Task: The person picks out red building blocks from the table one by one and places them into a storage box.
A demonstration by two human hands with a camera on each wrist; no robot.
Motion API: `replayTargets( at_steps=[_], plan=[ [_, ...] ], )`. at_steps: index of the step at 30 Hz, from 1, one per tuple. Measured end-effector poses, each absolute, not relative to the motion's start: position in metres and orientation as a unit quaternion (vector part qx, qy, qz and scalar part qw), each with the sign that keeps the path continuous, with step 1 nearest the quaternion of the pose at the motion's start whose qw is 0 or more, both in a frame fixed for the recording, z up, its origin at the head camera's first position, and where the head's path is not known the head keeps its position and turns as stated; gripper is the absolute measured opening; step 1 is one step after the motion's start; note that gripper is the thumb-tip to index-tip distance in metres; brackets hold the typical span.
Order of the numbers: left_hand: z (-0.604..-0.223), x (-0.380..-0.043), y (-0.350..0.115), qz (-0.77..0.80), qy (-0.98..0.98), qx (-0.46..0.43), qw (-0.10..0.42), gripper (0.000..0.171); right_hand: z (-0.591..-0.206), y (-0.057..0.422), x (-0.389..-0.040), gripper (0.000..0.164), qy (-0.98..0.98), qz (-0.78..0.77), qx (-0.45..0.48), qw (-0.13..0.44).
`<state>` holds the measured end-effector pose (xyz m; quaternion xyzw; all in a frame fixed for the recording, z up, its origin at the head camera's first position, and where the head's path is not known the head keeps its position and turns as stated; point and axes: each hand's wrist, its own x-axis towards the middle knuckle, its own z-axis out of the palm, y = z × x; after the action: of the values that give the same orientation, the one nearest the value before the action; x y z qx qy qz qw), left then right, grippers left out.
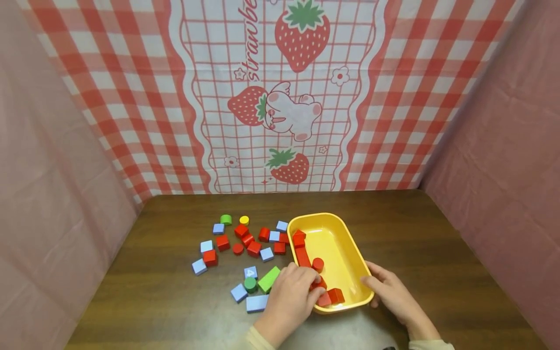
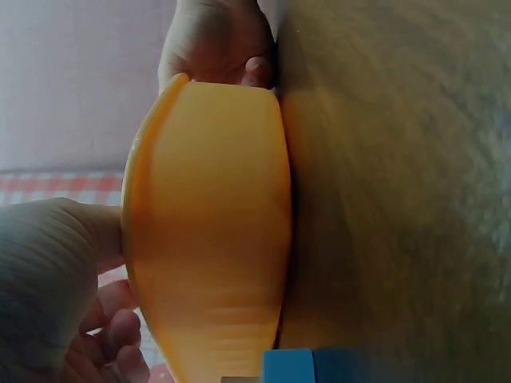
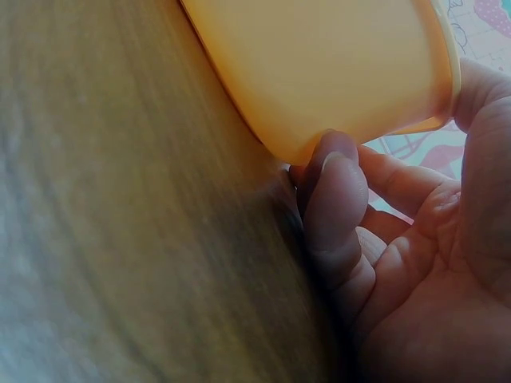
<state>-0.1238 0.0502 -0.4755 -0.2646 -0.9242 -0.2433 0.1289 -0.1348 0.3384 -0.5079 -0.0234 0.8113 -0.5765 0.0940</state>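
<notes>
1. Gripping the yellow tray [image 1: 339, 248] by its near right corner: right hand [image 1: 389, 290], thumb over the rim, fingers curled against the outer wall.
2. Left hand [image 1: 290, 297] reaches over the tray's left rim near the front corner, fingers bent down among the red blocks [image 1: 302, 257] inside. Cannot tell whether it pinches one (the knuckles hide the fingertips).
3. Tray sits on the counter [image 1: 437, 272], right of the loose pieces. Its red blocks line the left side and near end; a red cylinder [image 1: 318, 264] lies just inside from the row, while the right side of the floor is bare.
4. Outside, left of the tray: scattered loose red pieces [image 1: 223, 242] and light blue blocks [image 1: 267, 254], one marked with a 4.
5. Nearer the left hand: a long green block [image 1: 269, 279], a green cylinder [image 1: 250, 285] and a long blue block [image 1: 256, 304].
6. Far side of the scatter: a yellow cylinder [image 1: 244, 220] beside a rounded green piece [image 1: 225, 219].
7. Behind: strawberry-print cloth [image 1: 288, 165].
</notes>
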Motion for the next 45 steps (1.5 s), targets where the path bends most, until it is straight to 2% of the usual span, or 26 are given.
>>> replayTargets(
  at_steps=[6, 15, 21, 23, 28, 31, 37, 42, 45],
  plan=[
    [-0.478, -0.124, 0.051, -0.229, -0.933, -0.253, 0.115, 0.020, -0.508, 0.337, -0.135, 0.056, 0.812, -0.576, -0.022, 0.097],
    [-0.482, -0.126, 0.052, -0.187, -0.940, -0.270, 0.097, 0.034, -0.506, 0.338, -0.136, 0.057, 0.812, -0.575, -0.006, 0.096],
    [-0.482, -0.126, 0.051, -0.199, -0.933, -0.280, 0.110, 0.021, -0.505, 0.337, -0.135, 0.057, 0.812, -0.575, -0.006, 0.093],
    [-0.482, -0.126, 0.051, -0.191, -0.933, -0.284, 0.112, 0.022, -0.505, 0.337, -0.135, 0.057, 0.813, -0.574, -0.007, 0.092],
    [-0.481, -0.127, 0.050, -0.183, -0.936, -0.291, 0.078, 0.033, -0.504, 0.336, -0.135, 0.057, 0.815, -0.572, -0.005, 0.091],
    [-0.481, -0.127, 0.050, -0.185, -0.936, -0.291, 0.068, 0.034, -0.504, 0.336, -0.135, 0.058, 0.816, -0.571, 0.002, 0.093],
    [-0.471, -0.130, 0.044, -0.181, -0.945, -0.256, 0.092, 0.032, -0.504, 0.336, -0.135, 0.059, 0.815, -0.571, 0.007, 0.096],
    [-0.465, -0.145, 0.019, -0.182, -0.954, -0.177, 0.159, 0.024, -0.505, 0.336, -0.135, 0.058, 0.814, -0.573, -0.003, 0.095],
    [-0.467, -0.157, 0.000, -0.166, -0.965, -0.123, 0.162, 0.026, -0.506, 0.336, -0.135, 0.058, 0.814, -0.573, -0.007, 0.094]
  ],
)
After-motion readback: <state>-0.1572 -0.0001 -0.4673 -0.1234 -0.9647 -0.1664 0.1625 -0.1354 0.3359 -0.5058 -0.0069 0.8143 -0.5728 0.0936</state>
